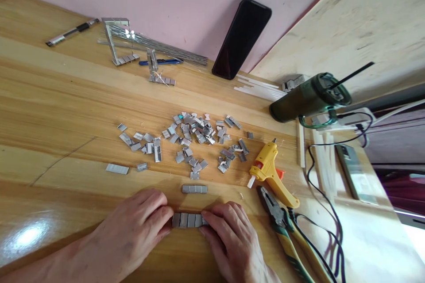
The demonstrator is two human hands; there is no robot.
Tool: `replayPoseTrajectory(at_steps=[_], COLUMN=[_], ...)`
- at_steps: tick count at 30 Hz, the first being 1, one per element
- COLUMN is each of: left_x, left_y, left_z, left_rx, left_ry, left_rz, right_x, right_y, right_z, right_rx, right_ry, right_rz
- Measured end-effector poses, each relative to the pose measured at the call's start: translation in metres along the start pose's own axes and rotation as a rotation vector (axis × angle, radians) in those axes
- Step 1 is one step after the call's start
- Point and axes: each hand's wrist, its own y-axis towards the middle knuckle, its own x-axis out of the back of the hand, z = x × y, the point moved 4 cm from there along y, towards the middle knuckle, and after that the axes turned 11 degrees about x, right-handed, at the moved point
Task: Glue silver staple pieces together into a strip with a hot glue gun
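A short row of grey metal pieces [187, 220] lies at the front of the table, its pieces side by side. My left hand [139, 225] closes its fingertips on the row's left end. At the right end, the thumb and fingers of my right hand [232, 234] pinch it, hiding the last piece. Just beyond is a second, narrower row of metal pieces [195, 189], apart from both hands. Farther back lies a loose pile of small bent metal pieces [199, 130]. To the left rest a flat metal strip [117, 168] and a single metal piece [141, 166].
On the right lie a yellow glue gun [267, 166], pliers [279, 216] and a black cable [312, 163]. A green tumbler [299, 99] with a straw stands behind. Along the wall are a leaning phone [242, 37], metal frames [111, 44], thin rods [166, 48], a blue cutter [162, 61] and a pen [73, 32].
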Motion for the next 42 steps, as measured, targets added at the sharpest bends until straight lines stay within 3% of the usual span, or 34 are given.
replayPoseTrajectory(at_steps=[16, 34, 42], left_x=[-0.001, -0.0045, 0.0052], left_y=[0.0011, -0.0011, 0.0008], left_z=[-0.0039, 0.0007, -0.0034], left_rx=[-0.023, -0.046, -0.07], left_ry=[0.027, -0.007, 0.009], left_rz=[-0.101, -0.073, -0.155], right_x=[-0.0015, 0.0, 0.0037], right_y=[-0.0022, -0.0008, -0.0012], right_z=[0.0001, 0.0021, 0.0005], right_rx=[0.001, -0.005, -0.027], right_ry=[-0.003, 0.005, 0.053], right_rz=[0.011, 0.016, 0.034])
